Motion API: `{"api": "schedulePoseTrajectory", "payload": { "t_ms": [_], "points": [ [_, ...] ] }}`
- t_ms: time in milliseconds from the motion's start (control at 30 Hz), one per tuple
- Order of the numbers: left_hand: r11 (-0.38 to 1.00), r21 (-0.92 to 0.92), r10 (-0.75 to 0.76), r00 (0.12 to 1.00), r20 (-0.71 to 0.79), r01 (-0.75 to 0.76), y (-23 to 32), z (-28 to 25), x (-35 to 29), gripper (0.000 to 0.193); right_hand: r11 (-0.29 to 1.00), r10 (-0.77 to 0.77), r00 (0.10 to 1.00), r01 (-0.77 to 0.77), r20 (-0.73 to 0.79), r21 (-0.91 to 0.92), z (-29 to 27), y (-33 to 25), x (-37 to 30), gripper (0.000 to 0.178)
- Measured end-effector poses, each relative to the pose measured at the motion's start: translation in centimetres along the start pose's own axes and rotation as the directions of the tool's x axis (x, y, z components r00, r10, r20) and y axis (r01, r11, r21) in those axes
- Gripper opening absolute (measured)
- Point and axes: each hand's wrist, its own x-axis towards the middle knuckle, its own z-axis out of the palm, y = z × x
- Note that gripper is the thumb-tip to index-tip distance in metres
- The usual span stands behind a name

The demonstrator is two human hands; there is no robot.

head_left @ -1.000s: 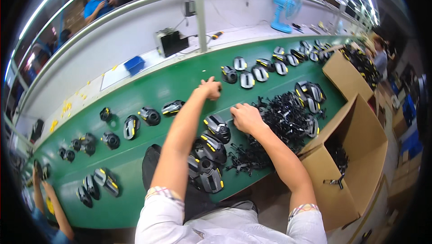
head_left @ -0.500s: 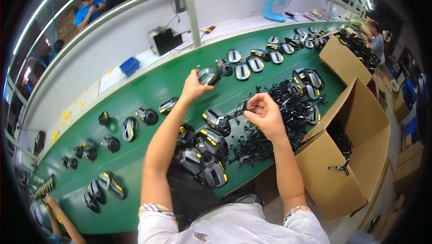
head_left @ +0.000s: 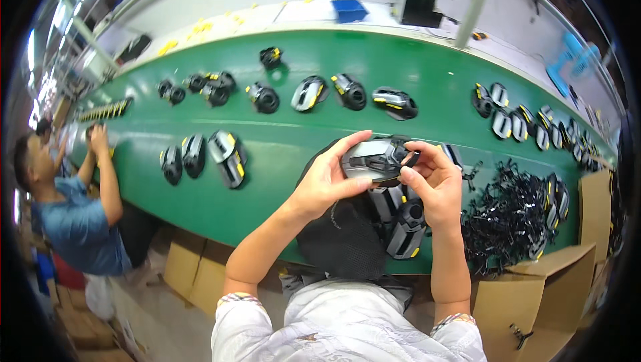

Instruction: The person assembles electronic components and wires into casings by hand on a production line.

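Observation:
My left hand (head_left: 325, 182) and my right hand (head_left: 434, 182) hold a grey and black shell part (head_left: 374, 158) between them, lifted above the green conveyor belt (head_left: 280, 141). My right hand's fingers press a small black piece against the shell's right end. Just below the hands lie a few more grey and black shells (head_left: 400, 222) on the belt's near edge. A heap of small black plastic parts (head_left: 511, 218) lies to the right of my right hand.
Several grey, black and yellow shells (head_left: 310, 91) are spread along the belt, with a row at the far right (head_left: 527, 125). Open cardboard boxes (head_left: 534, 295) stand at the lower right. Another person in a blue shirt (head_left: 73, 215) works at the left. A blue fan (head_left: 567, 61) stands behind.
My left hand picked a shell off the belt and brought it back. Both hands now hold it together close to me. The view has swung to the left.

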Motion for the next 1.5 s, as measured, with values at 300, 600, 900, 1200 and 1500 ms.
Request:
{"api": "schedulePoseTrajectory", "payload": {
  "t_ms": [300, 600, 900, 1200, 1500],
  "points": [
    [0.992, 0.129, 0.008, 1.000, 0.005, -0.009, -1.7, -2.1, -0.9, 0.067, 0.988, 0.155, 0.988, -0.155, 0.002, -0.010, 0.5, 1.5, 0.9, 0.040],
    [0.995, 0.098, 0.040, 0.998, -0.043, -0.035, -2.2, -2.1, -1.2, 0.059, 0.988, 0.151, 0.988, -0.151, -0.014, -0.013, 1.3, 2.3, -0.2, 0.038],
    [0.998, 0.051, -0.022, 0.996, -0.091, 0.027, -2.8, -1.5, -1.2, 0.056, 1.000, -0.027, 0.994, 0.025, -0.106, -0.017, -0.1, 2.1, -1.7, 0.039],
    [0.998, 0.053, -0.028, 0.998, -0.047, 0.031, -2.9, -0.6, -1.4, 0.057, 0.996, 0.082, 0.994, -0.085, -0.071, -0.038, 0.2, 2.5, -1.1, 0.038],
    [0.986, 0.167, 0.037, 0.988, -0.147, -0.012, -3.4, -0.2, -1.2, 0.056, 0.987, 0.021, 1.000, -0.020, 0.006, -0.158, 0.3, 2.6, -1.2, 0.040]
  ]
}}
